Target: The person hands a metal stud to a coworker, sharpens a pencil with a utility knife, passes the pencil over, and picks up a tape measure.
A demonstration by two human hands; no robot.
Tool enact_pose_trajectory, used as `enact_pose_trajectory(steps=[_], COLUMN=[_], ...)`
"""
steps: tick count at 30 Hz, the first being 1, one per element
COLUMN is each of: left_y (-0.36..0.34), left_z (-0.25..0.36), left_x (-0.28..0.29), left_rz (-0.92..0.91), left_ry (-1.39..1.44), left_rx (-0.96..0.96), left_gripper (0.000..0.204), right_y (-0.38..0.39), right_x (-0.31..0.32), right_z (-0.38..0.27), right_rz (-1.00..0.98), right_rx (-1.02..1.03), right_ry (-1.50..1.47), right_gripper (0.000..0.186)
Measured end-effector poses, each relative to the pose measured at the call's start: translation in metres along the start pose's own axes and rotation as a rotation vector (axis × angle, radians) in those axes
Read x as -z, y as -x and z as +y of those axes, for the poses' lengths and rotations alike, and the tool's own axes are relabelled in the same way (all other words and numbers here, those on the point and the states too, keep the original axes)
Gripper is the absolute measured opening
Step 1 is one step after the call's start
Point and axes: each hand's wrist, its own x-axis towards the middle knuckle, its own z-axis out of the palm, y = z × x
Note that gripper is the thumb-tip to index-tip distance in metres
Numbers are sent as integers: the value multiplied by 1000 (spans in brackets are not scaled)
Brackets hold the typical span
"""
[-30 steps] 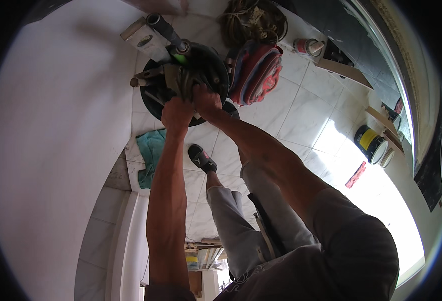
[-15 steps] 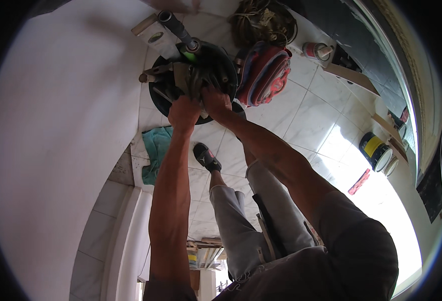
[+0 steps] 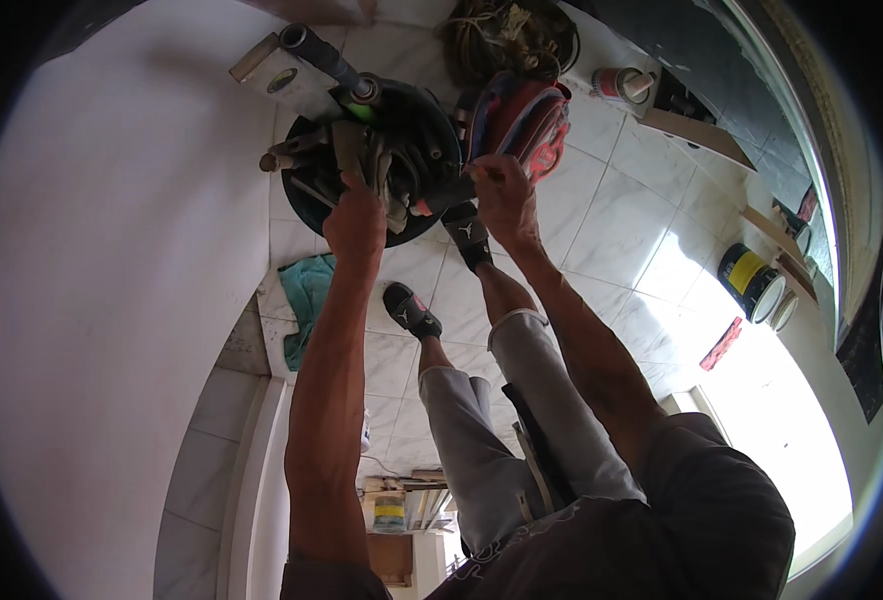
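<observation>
A dark round bucket full of tools stands on the floor in front of me. My left hand is closed at its near side, fingers around the lower end of a tan flat piece whose kind I cannot make out. My right hand is pinched on a dark cylindrical tool with a red end, at the bucket's right rim. Grey gloves or rags lie among the tools. A wide flat blade, a thick grey tube and a wooden handle stick out.
A red and blue striped bag touches the bucket's right side. Behind it is a coil of cord. A green cloth lies by the white wall. Paint cans and boards stand at right. My feet are below the bucket.
My right hand has come out of the bucket to the right, with the dark cylindrical tool in it. The left hand stays at the near side; the view has shifted slightly.
</observation>
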Motion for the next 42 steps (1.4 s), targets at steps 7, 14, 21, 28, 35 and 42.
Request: enact_pose_trajectory(steps=[7,14,21,28,35,42], left_y=[-8,-11,-19,-16,-19,-16], left_z=[16,23,29,-7,10,-5], left_x=[-16,-33,-43,-41,-34,-20], left_rz=[85,-17,-28,7,-114,-136], left_ry=[-201,-211,-184,-288,-215,-157], left_rx=[-300,-492,-559,-521,-428,-461], left_gripper=[34,35,28,16,15,14], right_y=[-35,-33,-50,-51,-78,-84], right_x=[-32,-78,-60,-65,-34,-37], right_z=[20,12,63,47,114,88], right_rz=[-858,-752,-924,-1042,-1012,-964], right_rx=[80,-353,-353,334,357,490], right_ry=[857,823,790,1050,922,979], right_gripper=[21,32,31,14,12,6])
